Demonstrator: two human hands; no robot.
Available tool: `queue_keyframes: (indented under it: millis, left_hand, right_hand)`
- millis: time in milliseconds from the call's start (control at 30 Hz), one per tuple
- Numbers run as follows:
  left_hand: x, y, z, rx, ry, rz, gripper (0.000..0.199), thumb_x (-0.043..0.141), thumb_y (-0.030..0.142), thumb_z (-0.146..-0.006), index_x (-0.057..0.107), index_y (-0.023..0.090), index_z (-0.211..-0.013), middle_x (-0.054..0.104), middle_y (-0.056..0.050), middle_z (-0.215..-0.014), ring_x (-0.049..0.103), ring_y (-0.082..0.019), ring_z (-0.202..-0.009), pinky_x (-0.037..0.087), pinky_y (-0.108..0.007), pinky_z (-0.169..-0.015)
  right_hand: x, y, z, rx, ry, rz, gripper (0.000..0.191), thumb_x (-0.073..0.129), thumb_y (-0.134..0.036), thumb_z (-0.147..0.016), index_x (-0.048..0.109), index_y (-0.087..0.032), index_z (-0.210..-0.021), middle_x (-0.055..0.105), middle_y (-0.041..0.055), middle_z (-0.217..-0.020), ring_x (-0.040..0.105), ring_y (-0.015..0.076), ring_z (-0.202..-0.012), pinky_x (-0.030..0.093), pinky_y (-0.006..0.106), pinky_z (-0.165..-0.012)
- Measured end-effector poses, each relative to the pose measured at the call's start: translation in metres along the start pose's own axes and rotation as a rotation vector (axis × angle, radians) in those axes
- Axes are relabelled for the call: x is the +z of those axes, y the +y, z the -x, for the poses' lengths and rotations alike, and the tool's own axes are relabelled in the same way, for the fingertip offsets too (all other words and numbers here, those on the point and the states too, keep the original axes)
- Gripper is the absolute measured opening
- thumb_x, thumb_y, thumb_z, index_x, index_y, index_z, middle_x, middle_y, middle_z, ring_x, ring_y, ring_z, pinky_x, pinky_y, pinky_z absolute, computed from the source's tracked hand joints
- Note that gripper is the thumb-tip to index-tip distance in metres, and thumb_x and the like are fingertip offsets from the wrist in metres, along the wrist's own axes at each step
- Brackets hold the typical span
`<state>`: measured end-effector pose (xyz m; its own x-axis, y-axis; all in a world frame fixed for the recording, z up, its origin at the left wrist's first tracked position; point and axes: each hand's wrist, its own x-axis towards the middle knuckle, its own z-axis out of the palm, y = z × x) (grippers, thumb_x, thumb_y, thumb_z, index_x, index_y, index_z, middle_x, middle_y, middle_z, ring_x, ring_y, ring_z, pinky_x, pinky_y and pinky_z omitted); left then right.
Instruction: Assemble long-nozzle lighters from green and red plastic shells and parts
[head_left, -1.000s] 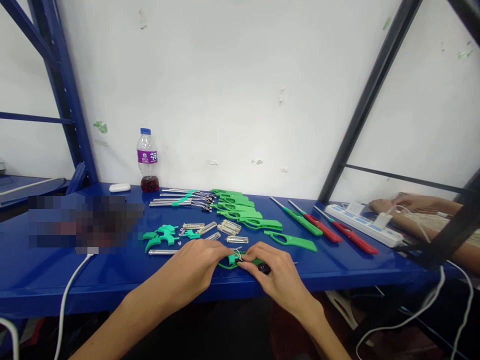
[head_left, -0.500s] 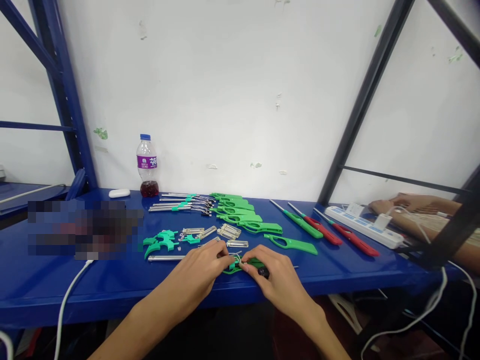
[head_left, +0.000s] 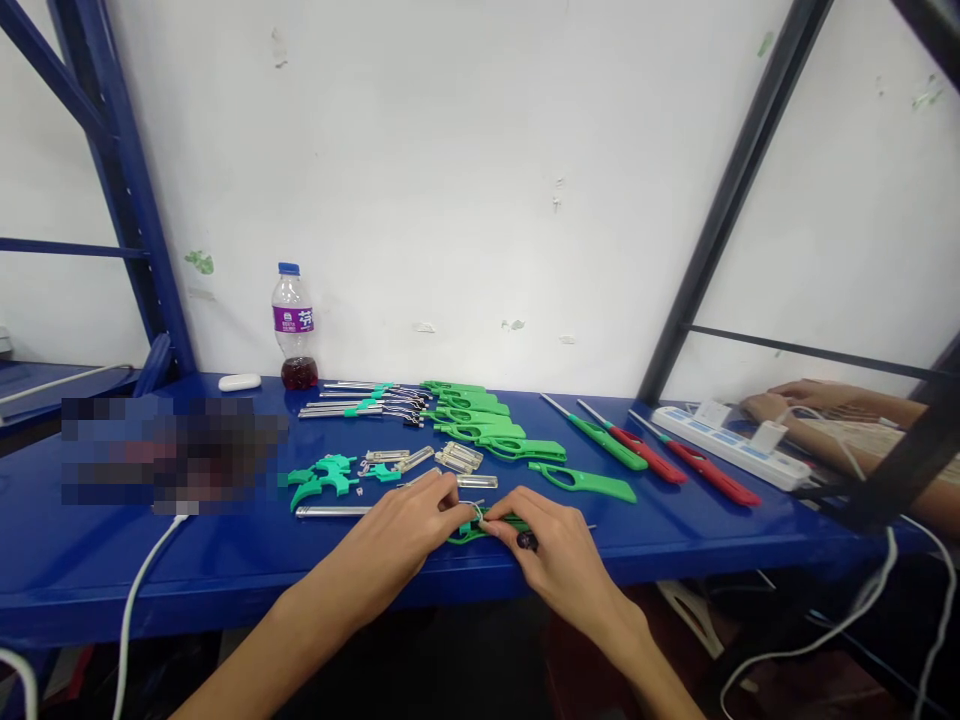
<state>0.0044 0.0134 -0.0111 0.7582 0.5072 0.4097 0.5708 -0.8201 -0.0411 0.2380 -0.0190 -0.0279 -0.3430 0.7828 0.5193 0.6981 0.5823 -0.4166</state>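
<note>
At the table's front edge my left hand [head_left: 420,520] is closed over a partly assembled green utility lighter [head_left: 466,537]. Its silver tube [head_left: 330,512] sticks out to the left from under that hand. My right hand [head_left: 551,540] pinches a thin pale wire [head_left: 478,512] at the lighter's middle, thumb against forefinger. Tucked in the same hand is a dark round-ended tool [head_left: 527,541], mostly hidden; a thin rod shows beyond the fingers. Just behind the hands lie clear fuel tanks [head_left: 459,457] and teal triggers [head_left: 326,478].
Green handle shells [head_left: 521,449] and silver tubes with wires [head_left: 360,408] lie at the back. Finished red and green lighters [head_left: 705,470] rest to the right, beside a white power strip [head_left: 731,445]. A bottle [head_left: 294,330] stands back left. Another person's arm [head_left: 847,420] is at far right.
Both hands stay nearly in place at the lighter, with only small finger movement around the wire. The view has shifted slightly.
</note>
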Motion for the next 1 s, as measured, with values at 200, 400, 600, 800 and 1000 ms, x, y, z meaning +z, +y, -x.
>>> queue_keyframes:
  millis: [200,400,600,800,1000]
  left_hand:
    - [0.0021,-0.0024,0.0011,-0.002,-0.007,0.04,0.037,0.04,0.001,-0.098,0.059,0.024,-0.12,0.058,-0.005,-0.107,0.058,-0.02,-0.09,0.042,-0.028,-0.07]
    - [0.0052,-0.0038,-0.0001,0.008,0.002,0.016,0.038,0.038,0.0,-0.098,0.06,0.023,-0.118,0.059,-0.005,-0.105,0.057,-0.02,-0.089,0.041,-0.027,-0.068]
    - [0.0035,-0.0025,-0.0004,0.0,-0.019,0.029,0.039,0.036,0.001,-0.099,0.06,0.023,-0.12,0.061,-0.006,-0.107,0.058,-0.021,-0.094,0.044,-0.028,-0.072]
    - [0.0047,-0.0032,0.0005,-0.012,-0.034,0.031,0.042,0.036,0.001,-0.099,0.06,0.024,-0.123,0.061,-0.007,-0.112,0.059,-0.021,-0.096,0.047,-0.03,-0.075]
    - [0.0014,-0.0053,0.001,-0.005,-0.005,0.067,0.043,0.041,-0.001,-0.096,0.067,0.023,-0.12,0.067,-0.006,-0.106,0.063,-0.021,-0.095,0.051,-0.03,-0.077]
  right_hand:
    - [0.0007,0.0013,-0.0013,0.001,0.014,-0.034,0.013,0.061,-0.03,-0.105,0.071,-0.026,-0.097,0.076,0.0009,-0.097,0.072,0.0192,-0.081,0.047,0.029,-0.074]
    - [0.0014,0.0027,-0.0034,0.025,0.036,-0.094,0.009,0.068,-0.031,-0.1,0.074,-0.026,-0.094,0.078,-0.0001,-0.094,0.072,0.0187,-0.08,0.049,0.028,-0.073]
    - [0.0047,0.0045,-0.0033,0.036,0.07,-0.114,0.013,0.072,-0.034,-0.098,0.074,-0.025,-0.089,0.077,0.0004,-0.088,0.072,0.019,-0.077,0.049,0.027,-0.072]
    - [0.0031,0.0026,0.0006,-0.025,0.049,-0.073,0.02,0.062,-0.037,-0.104,0.075,-0.025,-0.093,0.077,0.0035,-0.098,0.073,0.0188,-0.082,0.052,0.028,-0.078]
    - [-0.0003,-0.0008,0.001,-0.058,-0.002,0.061,0.018,0.06,-0.034,-0.105,0.075,-0.026,-0.097,0.075,0.003,-0.102,0.073,0.018,-0.082,0.052,0.028,-0.075]
